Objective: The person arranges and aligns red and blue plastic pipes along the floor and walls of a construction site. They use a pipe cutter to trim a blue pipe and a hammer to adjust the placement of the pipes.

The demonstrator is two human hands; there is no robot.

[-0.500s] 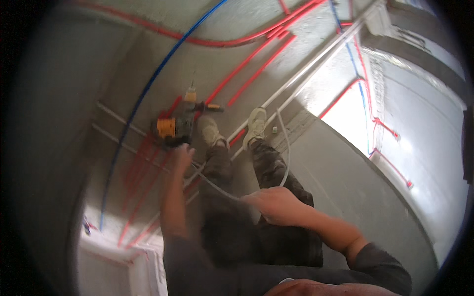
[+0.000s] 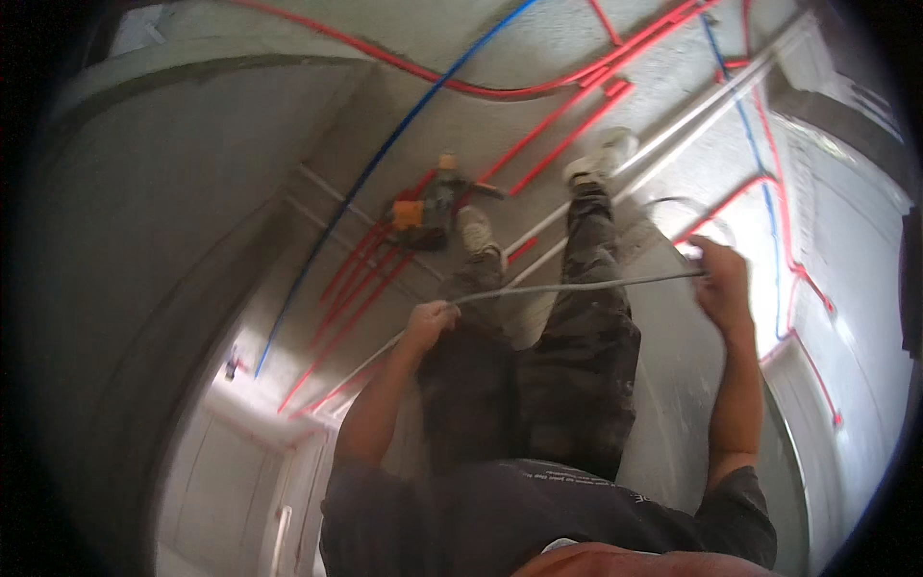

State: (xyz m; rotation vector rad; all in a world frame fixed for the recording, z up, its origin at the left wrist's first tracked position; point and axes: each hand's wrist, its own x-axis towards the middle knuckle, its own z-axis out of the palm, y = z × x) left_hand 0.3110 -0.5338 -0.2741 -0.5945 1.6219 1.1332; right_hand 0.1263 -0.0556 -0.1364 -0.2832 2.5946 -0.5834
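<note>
A thin grey power cord (image 2: 567,287) runs stretched across my legs between both hands. Its left part is in my left hand (image 2: 431,322), closed around it in front of my left thigh. My right hand (image 2: 721,279), out to the right and higher, grips the other part; a loop of cord (image 2: 685,200) curves beyond it. Beside my left shoe (image 2: 476,231) lies a yellow-and-black rotary hammer drill (image 2: 423,213) with a side handle, touched by neither hand. Motion blurs the fingertips somewhat.
Red conduits (image 2: 567,125) and white pipes (image 2: 663,144) cross the concrete floor around my feet. A blue pipe (image 2: 385,149) arcs past on the left. Grey walls (image 2: 202,173) stand on both sides. My right shoe (image 2: 601,159) is by the white pipes.
My left hand has left the drill's rear handle and now holds the cord. My right hand has moved right and up, drawing the cord across. My right foot has stepped forward.
</note>
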